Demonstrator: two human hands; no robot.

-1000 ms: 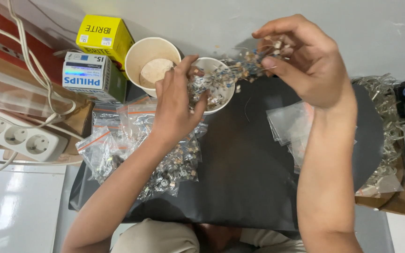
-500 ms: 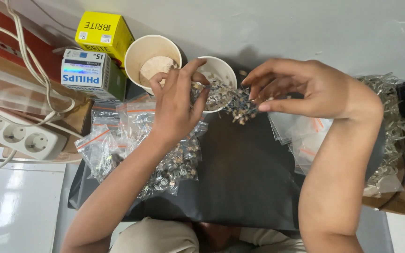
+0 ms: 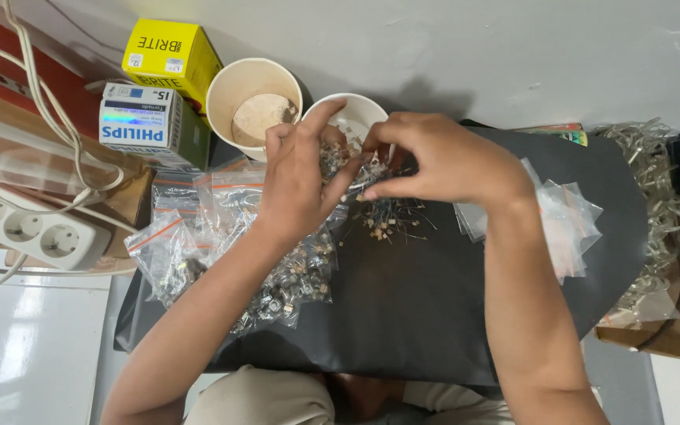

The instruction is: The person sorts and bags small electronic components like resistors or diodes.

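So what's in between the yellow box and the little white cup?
In the head view, a bigger paper cup with pale powder inside stands between the yellow box and the small white cup.

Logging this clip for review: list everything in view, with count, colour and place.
Paper cups: two, cream, top centre, side by side.
Small components: many, wire-legged, loose pile on the mat under the hands.
Filled zip bags: several, clear, left of the mat.
Empty zip bags: a few, clear, right.
Mat: one, black, centre.
Yellow box: one, top left.
White-green box: one, below it.
Power strip: one, white, far left.
Left hand: over the components.
Right hand: pinching components by the cup.
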